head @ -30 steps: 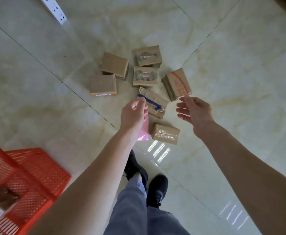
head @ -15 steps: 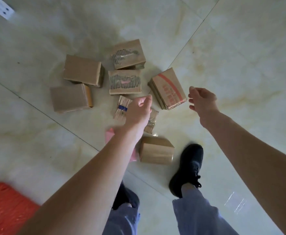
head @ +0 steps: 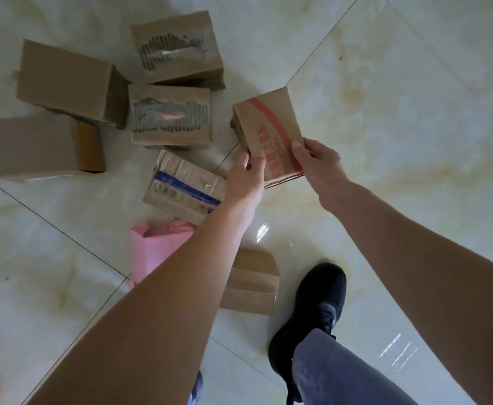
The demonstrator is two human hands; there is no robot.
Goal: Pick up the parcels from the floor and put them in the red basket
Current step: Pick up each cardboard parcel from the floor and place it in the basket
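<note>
On the glossy pale tiled floor, both hands, left hand and right hand, grip the brown red-printed parcel among scattered cardboard parcels.

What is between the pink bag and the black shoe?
In the head view, a small brown taped box lies on the floor between the pink bag and the black shoe. The left forearm crosses over part of that stretch.
</note>
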